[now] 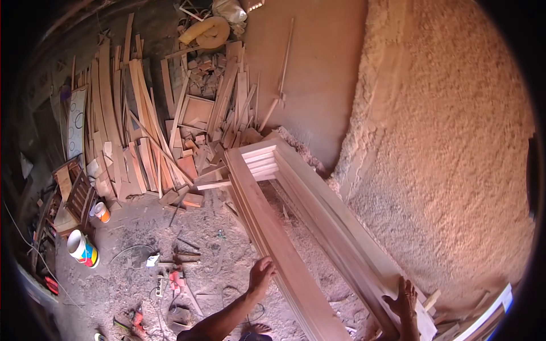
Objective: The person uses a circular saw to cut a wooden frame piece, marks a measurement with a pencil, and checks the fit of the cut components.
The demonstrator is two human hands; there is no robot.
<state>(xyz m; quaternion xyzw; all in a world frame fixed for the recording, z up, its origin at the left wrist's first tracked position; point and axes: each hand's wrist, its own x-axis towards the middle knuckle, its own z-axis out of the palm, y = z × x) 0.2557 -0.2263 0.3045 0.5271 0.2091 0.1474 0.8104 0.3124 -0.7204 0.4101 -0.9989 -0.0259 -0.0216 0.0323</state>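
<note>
A long rectangular wooden frame (301, 267), built up in layered boards, runs from the lower right up to the centre. My left hand (261, 275) has its fingers curled at the outer edge of the left long side, apparently gripping it. My right hand (402, 301) rests against the right long side, fingers spread and thumb pointing inward. Short parallel pieces (259, 159) show at the frame's far end.
Loose planks (136, 131) lean at the back left near offcuts. A plain wall (301, 68) and rough wall (432, 113) stand behind and right. On the dusty floor lie buckets (79, 250), red tools (175, 281), cords and a power strip (159, 287).
</note>
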